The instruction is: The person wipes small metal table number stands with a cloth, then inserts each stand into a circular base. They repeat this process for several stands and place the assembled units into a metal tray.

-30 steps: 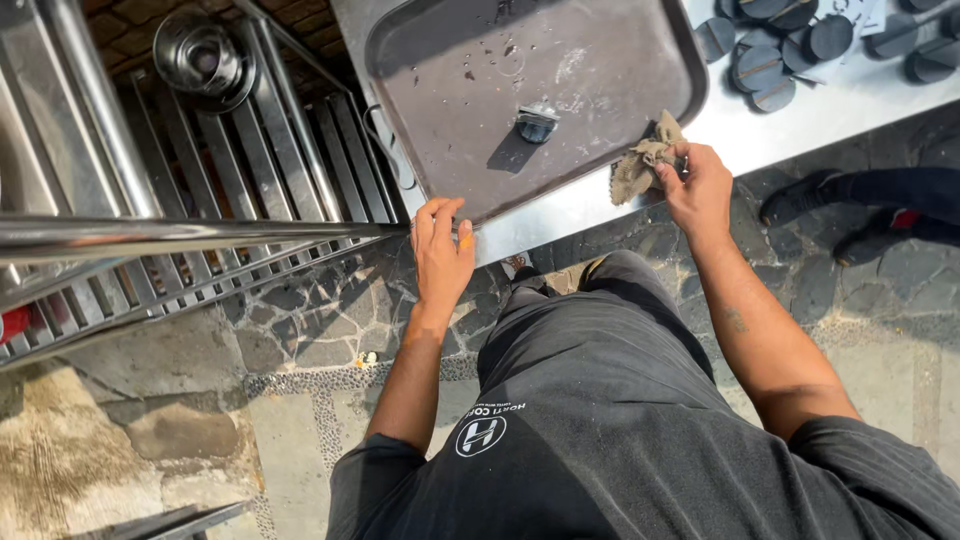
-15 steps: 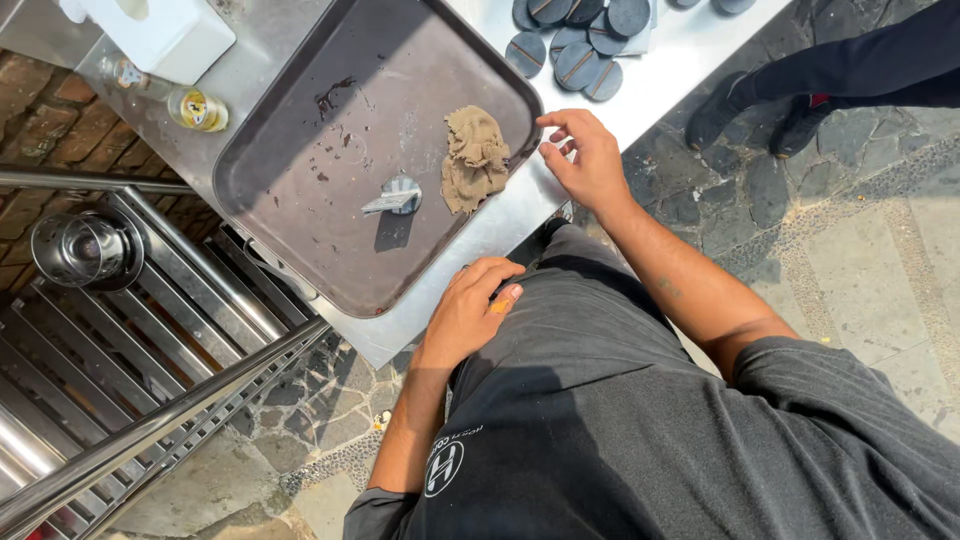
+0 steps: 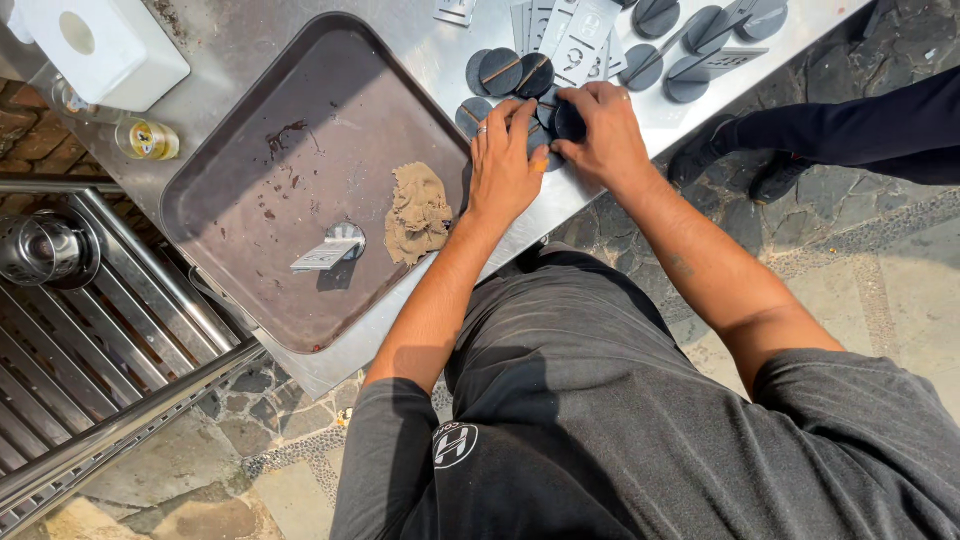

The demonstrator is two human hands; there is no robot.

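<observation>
Pressing flat on the discs point(image 3: 505, 75) at the table's point(image 3: 250, 40) near edge, left hand point(image 3: 505, 160) lies open while right hand point(image 3: 600, 130) pinches one disc point(image 3: 570, 122).

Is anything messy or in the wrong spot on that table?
A little. The brown tray has dark smears and crumbs, and a crumpled tan rag lies on it. One metal stand lies there alone, away from the other round dark bases that the left hand and right hand touch.
</observation>
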